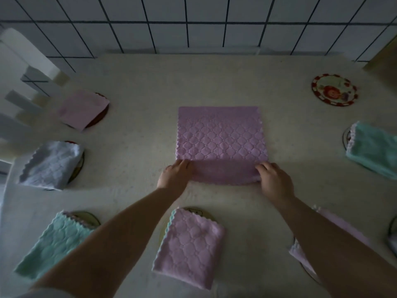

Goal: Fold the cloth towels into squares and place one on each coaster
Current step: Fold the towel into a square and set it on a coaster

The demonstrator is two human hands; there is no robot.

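Note:
A purple quilted towel [221, 134] lies flat in the middle of the table. Its near edge is lifted and curled a little. My left hand [175, 174] grips the near left corner and my right hand [274, 179] grips the near right corner. A bare round coaster [334, 89] with a red rim and a cartoon picture sits at the far right. Folded towels rest on other coasters: pink [82, 109] at far left, pale blue [50, 165] at left, mint green [50, 244] at near left, pink [190, 244] at near centre, mint green [376, 149] at right.
Another pink folded towel [335, 231] lies at the near right, partly behind my right forearm. A white tiled wall [193, 24] stands behind the table. White slatted furniture [23, 87] stands at the left edge. A dark round rim [393, 229] shows at the right border.

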